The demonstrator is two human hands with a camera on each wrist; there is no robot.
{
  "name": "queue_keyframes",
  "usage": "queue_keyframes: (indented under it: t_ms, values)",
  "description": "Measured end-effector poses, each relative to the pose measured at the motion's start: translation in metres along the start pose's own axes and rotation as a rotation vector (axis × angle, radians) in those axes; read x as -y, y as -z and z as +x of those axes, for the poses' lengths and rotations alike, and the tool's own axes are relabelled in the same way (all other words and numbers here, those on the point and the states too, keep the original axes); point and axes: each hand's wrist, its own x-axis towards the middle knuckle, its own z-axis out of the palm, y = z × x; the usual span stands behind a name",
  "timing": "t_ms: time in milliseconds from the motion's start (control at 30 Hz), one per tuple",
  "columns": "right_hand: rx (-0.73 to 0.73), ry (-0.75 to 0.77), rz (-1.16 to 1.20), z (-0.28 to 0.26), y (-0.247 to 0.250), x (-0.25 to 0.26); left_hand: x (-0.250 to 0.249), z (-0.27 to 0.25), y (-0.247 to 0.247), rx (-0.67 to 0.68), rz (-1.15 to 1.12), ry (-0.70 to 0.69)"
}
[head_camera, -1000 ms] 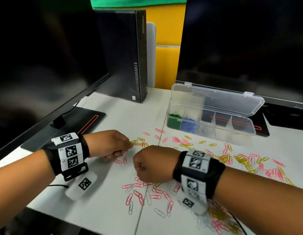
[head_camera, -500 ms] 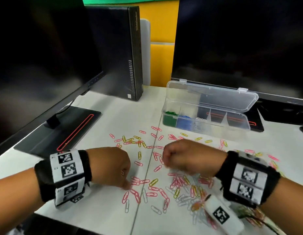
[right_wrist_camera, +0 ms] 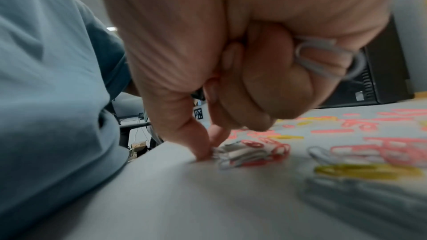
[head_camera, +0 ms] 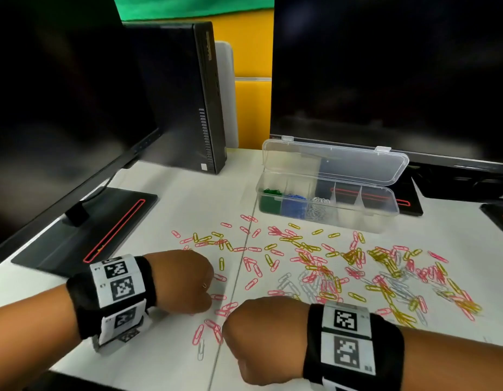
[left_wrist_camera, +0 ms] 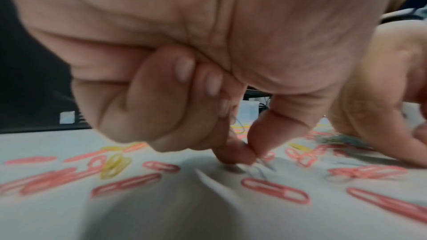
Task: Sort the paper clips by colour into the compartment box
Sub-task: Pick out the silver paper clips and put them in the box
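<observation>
Both hands work at the near edge of the table [head_camera: 165, 210]. The left hand [head_camera: 185, 280] pinches a white clip [left_wrist_camera: 261, 167] between thumb and forefinger. The right hand [head_camera: 261, 334] pinches at a white clip [right_wrist_camera: 233, 154] on the table, with others [right_wrist_camera: 328, 57] clenched in its curled fingers. Advice: lift each clip free of the pink ones before carrying it. The box [head_camera: 329, 210] stands open behind the scatter: five compartments, three filled with green, blue and white, two empty. Pink, yellow and white clips [head_camera: 315, 266] remain loose, too many to count.

Two dark monitors [head_camera: 391, 74], black computer tower [head_camera: 185, 94], white desk [head_camera: 188, 198].
</observation>
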Motion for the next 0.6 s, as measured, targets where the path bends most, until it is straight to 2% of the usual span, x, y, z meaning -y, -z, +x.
queue_keyframes:
  t_ms: [67,133,167,267,367,433,500,600]
  values:
    - [0.012,0.018,-0.012,-0.004,0.006,0.001,0.011,0.006,0.001,-0.034,-0.071,-0.026]
    - [-0.094,0.050,0.080,-0.018,0.022,-0.011,0.021,0.009,0.005,-0.055,-0.161,-0.020]
    - [-0.159,0.019,0.192,-0.026,0.033,-0.022,0.024,0.011,0.008,-0.068,-0.239,-0.025]
    - [-0.473,-0.150,0.519,-0.041,0.070,-0.080,0.030,0.014,0.016,-0.071,-0.432,-0.029]
    - [-0.872,-0.315,1.118,-0.042,0.094,-0.149,0.023,0.019,0.025,-0.098,-0.946,-0.051]
    - [-1.037,-0.359,1.416,-0.035,0.100,-0.179,0.014,0.025,0.031,-0.130,-1.200,-0.078]
    - [-1.070,-0.392,1.464,-0.022,0.099,-0.195,0.004,0.035,0.039,-0.173,-1.330,-0.096]
    - [-0.982,-0.406,1.270,-0.005,0.094,-0.205,-0.011,0.052,0.052,-0.200,-1.500,-0.114]
